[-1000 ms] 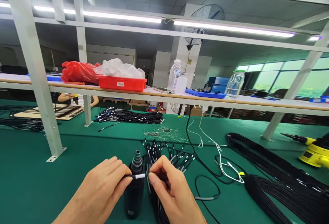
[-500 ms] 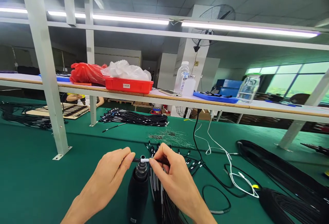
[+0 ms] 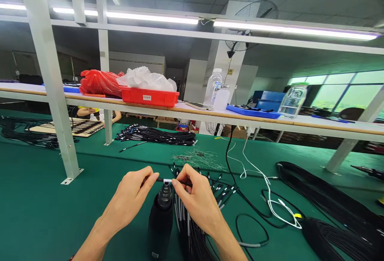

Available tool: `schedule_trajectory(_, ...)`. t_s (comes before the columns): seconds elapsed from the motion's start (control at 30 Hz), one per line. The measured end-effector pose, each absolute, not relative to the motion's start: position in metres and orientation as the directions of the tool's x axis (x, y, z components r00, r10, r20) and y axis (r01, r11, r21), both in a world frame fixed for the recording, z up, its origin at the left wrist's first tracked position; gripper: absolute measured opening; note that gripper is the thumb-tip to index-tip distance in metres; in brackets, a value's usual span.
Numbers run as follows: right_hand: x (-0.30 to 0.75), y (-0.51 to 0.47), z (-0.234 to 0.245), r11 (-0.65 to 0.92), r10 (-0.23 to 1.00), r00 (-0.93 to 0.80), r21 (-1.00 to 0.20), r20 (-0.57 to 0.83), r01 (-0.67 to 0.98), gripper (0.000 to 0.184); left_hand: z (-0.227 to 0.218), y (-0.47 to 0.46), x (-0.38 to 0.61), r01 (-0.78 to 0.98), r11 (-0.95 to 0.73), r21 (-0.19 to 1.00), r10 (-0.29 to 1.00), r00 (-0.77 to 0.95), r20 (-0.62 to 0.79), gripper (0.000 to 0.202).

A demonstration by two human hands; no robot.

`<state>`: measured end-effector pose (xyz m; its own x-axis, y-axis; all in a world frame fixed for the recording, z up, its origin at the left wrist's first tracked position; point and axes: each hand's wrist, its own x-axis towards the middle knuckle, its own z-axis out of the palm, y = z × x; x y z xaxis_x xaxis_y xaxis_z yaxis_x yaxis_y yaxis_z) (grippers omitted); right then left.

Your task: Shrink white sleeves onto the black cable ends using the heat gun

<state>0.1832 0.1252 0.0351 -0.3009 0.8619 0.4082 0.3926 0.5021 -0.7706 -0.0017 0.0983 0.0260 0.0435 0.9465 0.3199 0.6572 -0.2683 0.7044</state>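
Both hands hold one black cable with a white sleeve (image 3: 167,181), lying level, its long axis running from 9 to 3 o'clock. The left hand (image 3: 129,197) pinches it on the 9 o'clock side and the right hand (image 3: 196,199) on the 3 o'clock side, each grip closed between thumb and fingertips. The sleeve sits just over the tip of one black stepped holder (image 3: 160,225); whether they touch is hard to tell. Beside the holder, a bundle of black cables (image 3: 192,241) lies on the green desk (image 3: 45,201), its tips fanned toward 1 o'clock. Two coils of black cable (image 3: 318,191) lie at 3 o'clock.
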Motion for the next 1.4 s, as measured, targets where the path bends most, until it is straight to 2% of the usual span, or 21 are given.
schedule_trajectory(0.33,0.187,0.126,0.033,0.501,0.865,-0.293,-0.750,0.408,0.432,0.019,0.028,0.097,-0.004,0.661,-0.263,0.703,0.957,0.088,0.275,0.041)
schedule_trajectory(0.53,0.197,0.120,0.036,0.552,0.833,-0.342,-0.666,0.434,0.501,0.021,0.032,0.092,-0.004,0.590,-0.285,0.756,0.955,0.102,0.280,0.035)
schedule_trajectory(0.63,0.200,0.118,0.038,0.574,0.819,-0.341,-0.646,0.463,0.503,0.022,0.033,0.090,-0.004,0.589,-0.279,0.758,0.956,0.096,0.277,0.041)
schedule_trajectory(0.83,0.200,0.116,0.041,0.589,0.808,-0.362,-0.639,0.465,0.494,0.021,0.027,0.094,-0.005,0.596,-0.254,0.762,0.960,0.058,0.275,0.053)
schedule_trajectory(1.4,0.195,0.123,0.041,0.569,0.822,-0.344,-0.646,0.453,0.509,0.019,0.025,0.099,-0.006,0.613,-0.245,0.751,0.959,0.036,0.283,0.042)
